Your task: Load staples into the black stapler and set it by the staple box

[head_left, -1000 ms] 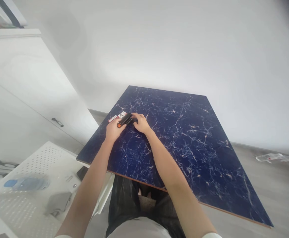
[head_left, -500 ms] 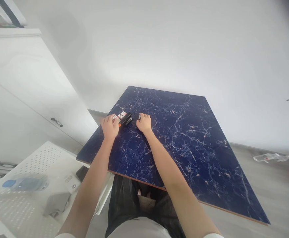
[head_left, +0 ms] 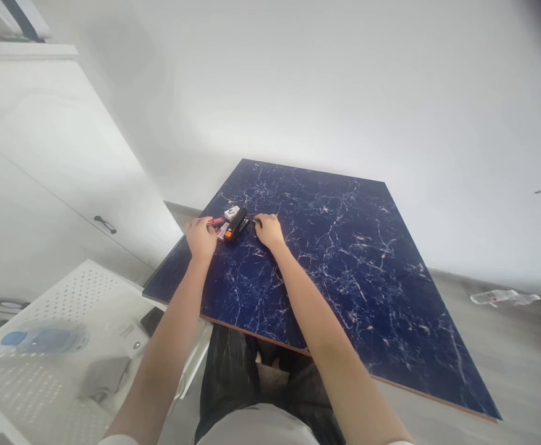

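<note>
On the blue marbled tabletop (head_left: pixel 344 259), a black object with an orange patch (head_left: pixel 236 224) lies left of centre. Against its far left side rests a small white box with dark print (head_left: pixel 232 212). My left hand (head_left: pixel 201 238) is closed on a red item (head_left: pixel 215 220) just left of the black object, and a pale, red-marked piece lies below it. Right of the black object is my right hand (head_left: pixel 269 230), fingers curled down near its dark end; what they hold, if anything, is too small to name.
A white perforated surface (head_left: pixel 85 290) at the lower left bears a water bottle (head_left: pixel 52 340), a grey item (head_left: pixel 106 377) and a dark flat item (head_left: pixel 152 320). White cabinets stand left. Clear plastic (head_left: pixel 504 298) lies on the floor at right.
My left hand has drawn slightly left, showing the red item and more of the black object. My right hand has moved slightly left; the small grey item at its fingertips no longer shows.
</note>
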Available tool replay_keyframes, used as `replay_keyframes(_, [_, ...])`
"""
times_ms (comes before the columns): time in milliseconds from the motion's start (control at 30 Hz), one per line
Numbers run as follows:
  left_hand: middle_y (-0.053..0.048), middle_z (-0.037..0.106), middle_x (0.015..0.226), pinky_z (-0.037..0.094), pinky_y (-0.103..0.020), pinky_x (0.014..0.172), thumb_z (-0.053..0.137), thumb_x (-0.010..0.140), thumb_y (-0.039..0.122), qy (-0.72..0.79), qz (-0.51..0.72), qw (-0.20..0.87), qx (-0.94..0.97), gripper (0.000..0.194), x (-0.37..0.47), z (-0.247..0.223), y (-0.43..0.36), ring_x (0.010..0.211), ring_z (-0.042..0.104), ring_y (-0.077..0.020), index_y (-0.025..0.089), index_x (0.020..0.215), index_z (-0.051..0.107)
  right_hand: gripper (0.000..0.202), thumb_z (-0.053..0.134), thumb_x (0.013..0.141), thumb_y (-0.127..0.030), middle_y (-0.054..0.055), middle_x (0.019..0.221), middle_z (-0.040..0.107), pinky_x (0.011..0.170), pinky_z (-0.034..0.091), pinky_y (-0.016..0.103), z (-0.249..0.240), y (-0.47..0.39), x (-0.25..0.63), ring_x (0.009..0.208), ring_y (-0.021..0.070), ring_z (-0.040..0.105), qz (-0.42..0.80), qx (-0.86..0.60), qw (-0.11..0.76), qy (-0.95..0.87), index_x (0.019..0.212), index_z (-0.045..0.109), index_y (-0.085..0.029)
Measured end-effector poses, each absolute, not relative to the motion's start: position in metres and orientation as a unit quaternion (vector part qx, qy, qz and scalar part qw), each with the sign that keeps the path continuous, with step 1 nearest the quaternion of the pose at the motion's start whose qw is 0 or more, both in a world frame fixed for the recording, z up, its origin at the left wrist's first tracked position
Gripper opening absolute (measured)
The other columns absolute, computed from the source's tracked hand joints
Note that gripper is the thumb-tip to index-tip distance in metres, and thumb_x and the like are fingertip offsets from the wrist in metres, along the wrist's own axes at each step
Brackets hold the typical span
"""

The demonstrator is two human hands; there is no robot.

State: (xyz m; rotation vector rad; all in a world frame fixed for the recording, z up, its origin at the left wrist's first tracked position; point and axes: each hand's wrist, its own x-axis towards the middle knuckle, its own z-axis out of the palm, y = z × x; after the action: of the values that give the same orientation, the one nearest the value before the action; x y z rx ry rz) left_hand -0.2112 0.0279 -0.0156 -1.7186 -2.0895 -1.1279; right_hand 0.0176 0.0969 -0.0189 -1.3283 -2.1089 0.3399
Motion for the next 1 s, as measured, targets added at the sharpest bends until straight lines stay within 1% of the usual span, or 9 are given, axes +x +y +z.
replay_keyframes(200, [-0.012,0.073,0.111,0.052,-0.044,0.093,0.057,0.091,0.027,-0.708,-0.349,0.053,-0.611,0.021,-0.201,-0.011,0.025,0.104,0.067,-0.0321,0.022,0.091,0.077,0.031,0.056,0.089,-0.014,0.008,0.111,0.074,0.098,0.051,0.036,-0.017,0.093,0.016,0.103,0.0246,0.066,0.136,-0.500,0.318,-0.794,0.113,0.074,-0.021])
replay_keyframes(333, [-0.010,0.074,0.118,0.050,-0.045,0.102,0.052,0.089,0.019,-0.673,-0.339,0.018,-0.658,0.027,-0.202,-0.009,0.026,0.110,0.067,-0.0307,0.022,0.095,0.078,0.027,0.060,0.089,-0.020,0.007,0.108,0.073,0.097,0.052,0.034,-0.013,0.088,0.016,0.097,0.0220,0.067,0.172,-0.455,0.329,-0.809,0.112,0.074,-0.020])
replay_keyframes(433, [-0.008,0.074,0.121,0.048,-0.045,0.108,0.054,0.086,0.017,-0.640,-0.336,-0.010,-0.690,0.028,-0.205,-0.013,0.026,0.114,0.066,-0.0295,0.022,0.099,0.079,0.039,0.059,0.085,-0.015,0.010,0.119,0.072,0.104,0.048,0.037,-0.012,0.087,0.016,0.104,0.0246,0.066,0.166,-0.454,0.342,-0.806,0.123,0.069,-0.016])
replay_keyframes(533, [-0.008,0.069,0.132,0.046,-0.046,0.113,0.055,0.085,0.019,-0.628,-0.345,-0.029,-0.697,0.035,-0.205,-0.015,0.028,0.124,0.062,-0.0300,0.023,0.112,0.077,0.048,0.056,0.081,-0.007,0.012,0.122,0.072,0.109,0.044,0.040,-0.012,0.087,0.016,0.112,0.0276,0.063,0.148,-0.464,0.331,-0.808,0.127,0.066,-0.014])
replay_keyframes(633, [-0.010,0.051,0.155,0.038,-0.052,0.120,0.053,0.086,0.019,-0.637,-0.351,-0.018,-0.686,0.050,-0.201,-0.013,0.040,0.143,0.047,-0.0340,0.023,0.135,0.067,0.042,0.053,0.080,-0.006,0.010,0.112,0.075,0.104,0.046,0.040,-0.011,0.087,0.016,0.107,0.0276,0.065,0.154,-0.457,0.311,-0.819,0.118,0.069,-0.016])
replay_keyframes(700, [-0.009,0.045,0.161,0.033,-0.054,0.124,0.052,0.087,0.019,-0.621,-0.336,-0.024,-0.708,0.056,-0.198,-0.009,0.049,0.149,0.039,-0.0347,0.023,0.142,0.062,0.039,0.053,0.080,-0.006,0.010,0.109,0.075,0.103,0.047,0.040,-0.011,0.087,0.016,0.103,0.0275,0.065,0.150,-0.450,0.315,-0.822,0.115,0.069,-0.016])
replay_keyframes(767, [-0.008,0.051,0.157,0.034,-0.051,0.124,0.050,0.087,0.018,-0.588,-0.324,-0.048,-0.740,0.056,-0.195,-0.007,0.055,0.147,0.043,-0.0322,0.023,0.141,0.062,0.038,0.053,0.079,-0.006,0.010,0.107,0.075,0.102,0.047,0.040,-0.010,0.087,0.016,0.100,0.0272,0.065,0.145,-0.444,0.321,-0.824,0.113,0.069,-0.015])
replay_keyframes(900, [-0.008,0.068,0.133,0.047,-0.043,0.113,0.045,0.089,0.018,-0.569,-0.362,-0.068,-0.736,0.048,-0.193,-0.005,0.051,0.123,0.063,-0.0263,0.021,0.131,0.068,0.039,0.054,0.077,-0.008,0.008,0.103,0.073,0.098,0.051,0.039,-0.012,0.088,0.017,0.098,0.0257,0.066,0.166,-0.436,0.344,-0.815,0.111,0.069,-0.018])
replay_keyframes(1000, [-0.009,0.066,0.136,0.042,-0.045,0.117,0.047,0.093,0.024,-0.590,-0.375,-0.046,-0.714,0.044,-0.194,-0.006,0.045,0.129,0.058,-0.0278,0.021,0.132,0.068,0.037,0.053,0.078,-0.010,0.008,0.107,0.073,0.096,0.054,0.038,-0.015,0.092,0.019,0.098,0.0238,0.067,0.202,-0.458,0.380,-0.778,0.110,0.069,-0.019])
